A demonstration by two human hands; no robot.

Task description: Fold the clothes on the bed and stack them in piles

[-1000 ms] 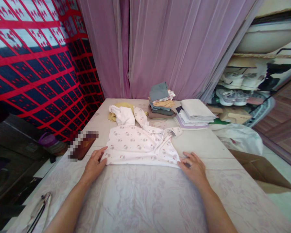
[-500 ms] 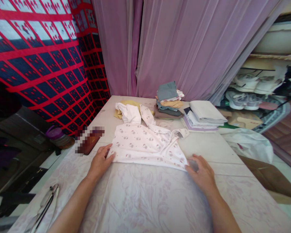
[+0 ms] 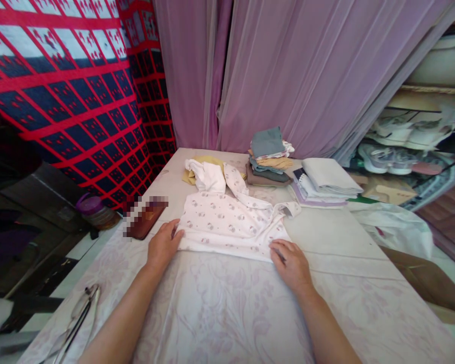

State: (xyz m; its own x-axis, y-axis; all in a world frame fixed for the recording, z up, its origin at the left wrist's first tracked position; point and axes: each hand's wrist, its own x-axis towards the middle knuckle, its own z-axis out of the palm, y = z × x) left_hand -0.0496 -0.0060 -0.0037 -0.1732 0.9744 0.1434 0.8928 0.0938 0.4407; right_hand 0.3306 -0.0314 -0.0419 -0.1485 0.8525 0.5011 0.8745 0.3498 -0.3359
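A white baby garment with a small print [image 3: 227, 222] lies spread on the table [image 3: 231, 308]. My left hand [image 3: 163, 246] rests at its near left corner, fingers on the hem. At the near right part of the hem sits my right hand [image 3: 291, 262], fingers touching the cloth. Whether either hand pinches the fabric is hard to tell. One sleeve [image 3: 238, 186] trails back toward a crumpled white and yellow heap [image 3: 202, 172].
Two stacks of folded clothes [image 3: 269, 156] [image 3: 326, 184] stand at the table's far right. A dark brown flat object [image 3: 146, 218] lies left of the garment. Metal tongs [image 3: 76, 318] lie near the front left edge. A cardboard box [image 3: 424, 278] and white bag [image 3: 394, 227] sit on the floor right.
My right hand has slid left along the garment's near hem, and the hem's right corner has drawn in. The view has shifted a little to the left.
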